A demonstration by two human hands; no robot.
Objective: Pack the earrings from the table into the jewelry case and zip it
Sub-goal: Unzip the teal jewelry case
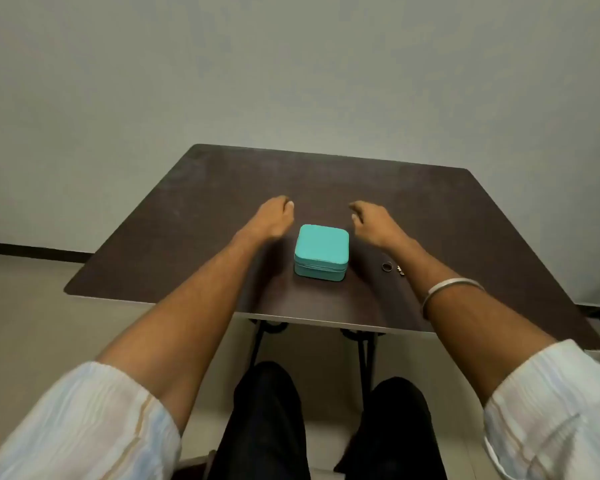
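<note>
jewelry case (321,251): teal, square, lid down | left hand (272,218), right hand (373,221): grip loosely curled, empty

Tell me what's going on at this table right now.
A seated person reaches both arms over a dark table. The left hand and right hand flank a closed teal jewelry case, fingers loosely curled, holding nothing and apart from it. The earrings, small metallic pieces, lie on the table right of the case, partly hidden by the right forearm. Nothing is packed yet.
</note>
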